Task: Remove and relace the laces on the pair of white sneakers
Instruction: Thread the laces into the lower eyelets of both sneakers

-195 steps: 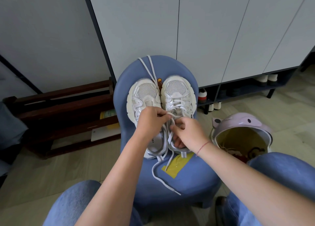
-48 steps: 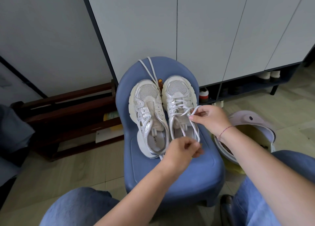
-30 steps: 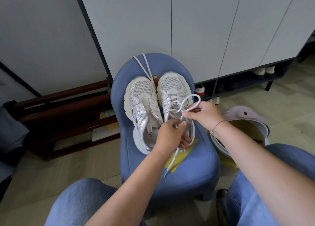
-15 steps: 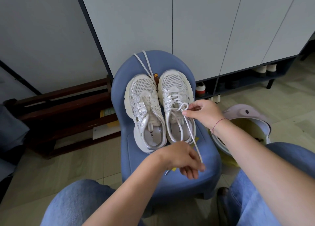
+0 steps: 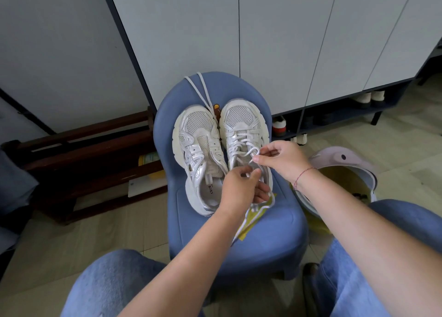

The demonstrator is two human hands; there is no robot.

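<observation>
White mesh sneakers [image 5: 220, 149], blue chair [image 5: 267, 230], perhaps lilac helmet [image 5: 334, 159]

Pale grey cabinet doors [image 5: 275, 41] fill the wall at 12 o'clock above an open shoe shelf [image 5: 334, 116] at 2 o'clock, a dark wooden rack [image 5: 83, 154] at 9 o'clock, beige tiled floor [image 5: 394, 137] beneath.

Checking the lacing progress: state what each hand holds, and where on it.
Both hold the right sneaker's lace. Right hand pinches a loop above the top eyelets; left hand grips the free end nearer the heel.
</observation>
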